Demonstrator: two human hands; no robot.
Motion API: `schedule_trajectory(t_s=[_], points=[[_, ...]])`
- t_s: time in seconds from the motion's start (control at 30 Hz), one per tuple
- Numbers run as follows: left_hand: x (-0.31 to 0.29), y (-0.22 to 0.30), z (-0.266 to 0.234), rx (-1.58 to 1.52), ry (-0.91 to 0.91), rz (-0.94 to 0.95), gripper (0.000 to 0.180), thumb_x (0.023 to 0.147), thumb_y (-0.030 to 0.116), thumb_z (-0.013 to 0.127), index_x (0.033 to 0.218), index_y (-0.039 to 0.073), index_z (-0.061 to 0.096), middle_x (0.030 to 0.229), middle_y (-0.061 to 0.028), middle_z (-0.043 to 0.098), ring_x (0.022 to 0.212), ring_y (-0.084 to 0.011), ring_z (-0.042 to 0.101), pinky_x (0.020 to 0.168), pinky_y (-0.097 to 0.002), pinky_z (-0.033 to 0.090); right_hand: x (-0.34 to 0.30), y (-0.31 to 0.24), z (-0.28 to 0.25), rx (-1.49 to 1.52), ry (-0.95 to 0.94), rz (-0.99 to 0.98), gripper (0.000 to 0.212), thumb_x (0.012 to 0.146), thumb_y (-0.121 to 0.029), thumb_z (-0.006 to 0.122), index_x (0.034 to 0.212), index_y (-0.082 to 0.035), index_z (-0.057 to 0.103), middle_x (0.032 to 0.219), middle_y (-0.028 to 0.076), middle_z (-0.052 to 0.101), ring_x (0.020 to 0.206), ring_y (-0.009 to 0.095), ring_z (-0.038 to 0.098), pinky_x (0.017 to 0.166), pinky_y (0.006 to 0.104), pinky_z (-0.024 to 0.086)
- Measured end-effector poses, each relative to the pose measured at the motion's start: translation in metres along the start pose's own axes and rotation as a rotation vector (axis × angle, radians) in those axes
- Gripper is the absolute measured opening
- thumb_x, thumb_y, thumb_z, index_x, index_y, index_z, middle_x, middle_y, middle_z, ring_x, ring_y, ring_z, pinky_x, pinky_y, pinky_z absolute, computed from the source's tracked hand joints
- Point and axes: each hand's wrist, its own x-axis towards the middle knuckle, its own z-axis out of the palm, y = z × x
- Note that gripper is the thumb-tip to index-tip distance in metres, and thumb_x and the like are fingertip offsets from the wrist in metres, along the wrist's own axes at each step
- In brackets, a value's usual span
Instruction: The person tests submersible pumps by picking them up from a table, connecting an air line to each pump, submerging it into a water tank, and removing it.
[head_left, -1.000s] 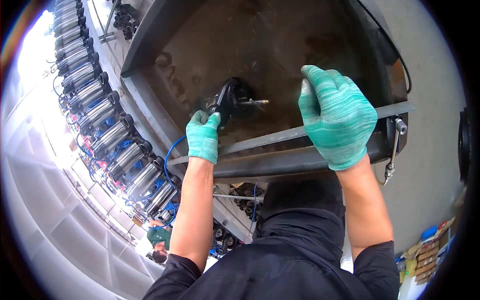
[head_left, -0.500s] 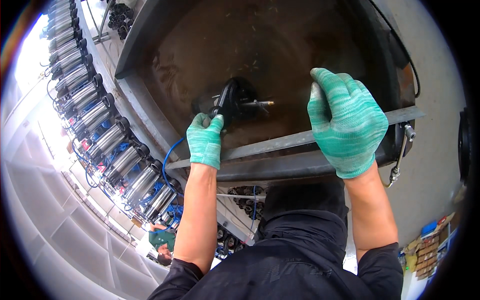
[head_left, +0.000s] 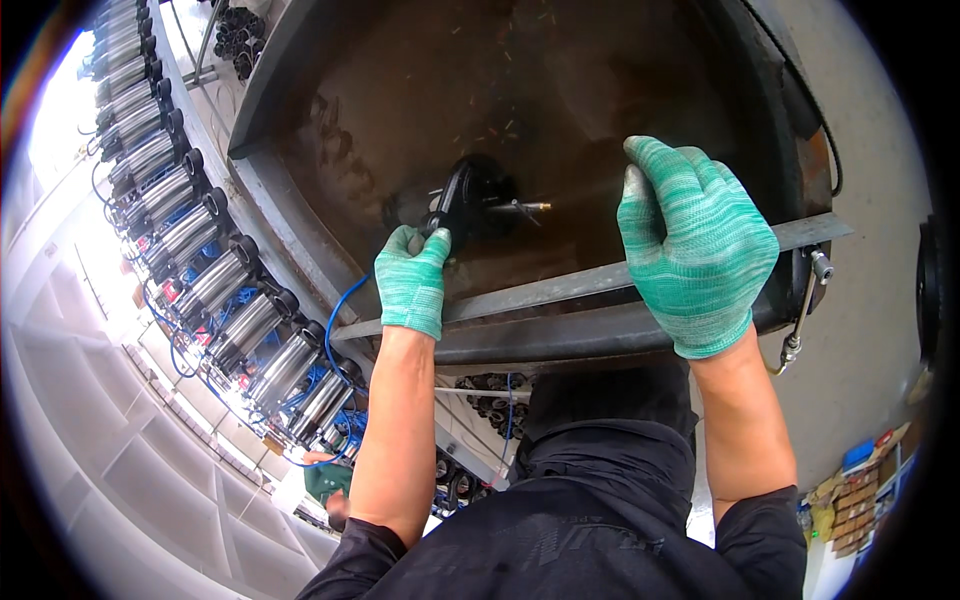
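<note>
My left hand (head_left: 412, 278), in a green and white knit glove, closes its thumb and fingers on the black handle of a pump (head_left: 458, 195). The pump lies low in brown water inside a dark metal tank (head_left: 290, 215), so much of its body is hidden. A thin fitting with a brass tip (head_left: 540, 207) points right from it. Over the tank's right part hangs my right hand (head_left: 700, 245), gloved alike. Its fingers are curved, with a gap between thumb and forefinger, and nothing shows in it. A blue cord (head_left: 345, 300) passes beside my left wrist.
A flat metal bar (head_left: 540, 292) crosses the tank's near side. A metal fitting with a hose (head_left: 805, 300) hangs at its right end. Along the left runs a row of silver cylinders with black tops (head_left: 215, 265) and blue cords. Another person (head_left: 325, 480) stands beyond my left arm.
Both my hands stay nearly where they were, the left still on the pump. Small bits in the water have shifted, and the other person has moved a little.
</note>
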Motion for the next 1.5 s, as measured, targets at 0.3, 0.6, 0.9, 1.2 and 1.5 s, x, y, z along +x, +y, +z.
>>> schedule_trajectory(t_s=[0.3, 0.6, 0.9, 1.2, 1.5], points=[[0.001, 0.000, -0.001, 0.055, 0.000, -0.003, 0.027, 0.087, 0.010, 0.075, 0.074, 0.005, 0.052, 0.068, 0.0062, 0.044, 0.064, -0.0061, 0.036, 0.056, -0.0255, 0.033, 0.001, -0.001, -0.001, -0.023, 0.007, -0.001, 0.021, 0.082, -0.003, 0.075, 0.102, -0.008, 0.074, 0.083, 0.009, 0.069, 0.069, 0.024, 0.065, 0.063, 0.0323, 0.054], [-0.001, 0.004, 0.002, 0.085, 0.008, 0.008, 0.030, 0.086, 0.009, 0.075, 0.071, 0.006, 0.049, 0.067, 0.0065, 0.042, 0.064, -0.0061, 0.034, 0.056, -0.0262, 0.031, -0.002, 0.004, 0.005, -0.042, 0.037, -0.022, 0.020, 0.081, -0.008, 0.075, 0.101, -0.010, 0.073, 0.083, 0.007, 0.069, 0.069, 0.022, 0.065, 0.061, 0.0316, 0.054], [0.000, 0.004, 0.001, 0.095, 0.000, 0.018, 0.029, 0.086, 0.009, 0.075, 0.071, 0.006, 0.050, 0.067, 0.0063, 0.042, 0.064, -0.0062, 0.034, 0.056, -0.0264, 0.032, -0.003, 0.005, 0.007, -0.075, 0.068, -0.046, 0.019, 0.081, -0.013, 0.074, 0.100, -0.012, 0.072, 0.083, 0.005, 0.068, 0.068, 0.021, 0.064, 0.057, 0.0315, 0.052], [-0.001, 0.007, 0.003, 0.057, -0.002, -0.003, 0.029, 0.087, 0.009, 0.075, 0.072, 0.007, 0.050, 0.067, 0.0067, 0.043, 0.064, -0.0055, 0.036, 0.055, -0.0259, 0.032, -0.002, 0.006, 0.008, -0.074, 0.071, -0.045, 0.019, 0.080, -0.013, 0.074, 0.099, -0.012, 0.072, 0.081, 0.005, 0.067, 0.067, 0.022, 0.063, 0.057, 0.0320, 0.052], [-0.003, 0.012, 0.003, 0.039, -0.006, -0.027, 0.029, 0.087, 0.009, 0.075, 0.072, 0.006, 0.051, 0.068, 0.0067, 0.044, 0.064, -0.0056, 0.035, 0.055, -0.0261, 0.032, -0.001, 0.001, 0.001, -0.052, 0.012, -0.006, 0.021, 0.082, -0.005, 0.075, 0.102, -0.010, 0.073, 0.083, 0.008, 0.069, 0.069, 0.023, 0.064, 0.062, 0.0319, 0.054]])
